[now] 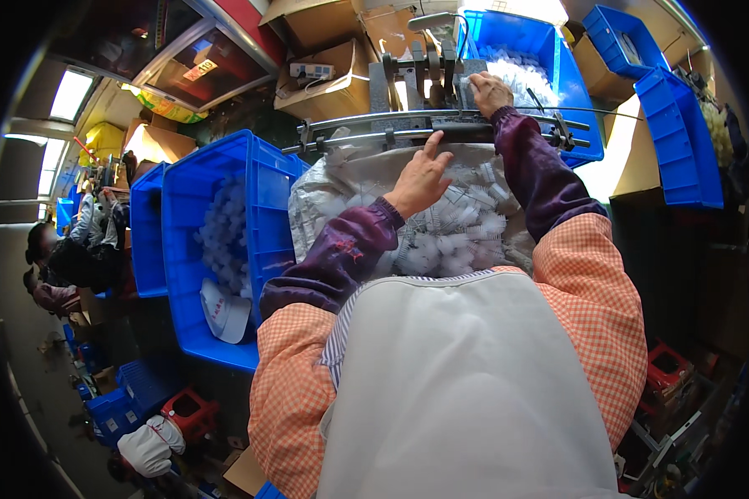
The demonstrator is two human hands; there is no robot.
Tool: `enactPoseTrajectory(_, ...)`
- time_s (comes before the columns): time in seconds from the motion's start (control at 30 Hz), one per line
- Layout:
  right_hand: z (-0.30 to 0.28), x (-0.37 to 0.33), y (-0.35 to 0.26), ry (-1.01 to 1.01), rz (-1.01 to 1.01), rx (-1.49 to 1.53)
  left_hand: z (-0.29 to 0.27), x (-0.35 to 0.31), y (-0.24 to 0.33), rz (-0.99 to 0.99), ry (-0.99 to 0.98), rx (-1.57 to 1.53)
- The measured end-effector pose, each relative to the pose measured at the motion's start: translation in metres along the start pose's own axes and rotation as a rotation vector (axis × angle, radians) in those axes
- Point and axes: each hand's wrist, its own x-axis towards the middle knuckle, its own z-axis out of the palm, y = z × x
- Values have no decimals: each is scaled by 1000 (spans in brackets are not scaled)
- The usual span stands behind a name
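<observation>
White apron nearest, left hand fingers spread over bagged plastic parts, right hand pinching one.

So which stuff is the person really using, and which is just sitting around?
In use:
left hand on the clear bag of small white parts
right hand at the metal machine

Lying about:
blue crate holding a white cap
cardboard boxes
red stool

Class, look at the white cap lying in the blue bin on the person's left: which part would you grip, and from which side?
Probably grip the white cap by its brim, coming down from above. It lies loose against the near wall of the blue bin, whose high walls block any sideways approach, and the flat brim suits a pinch better than the soft crown.
</observation>
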Motion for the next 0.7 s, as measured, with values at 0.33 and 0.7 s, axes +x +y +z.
enactPoseTrajectory(0.33,22,19,-3,-52,-43,-99,35,-15,-25,49,-366,-71)
enactPoseTrajectory(0.7,21,14,0,-21,-19,-34,23,-16,-21,-51,-383,-187)
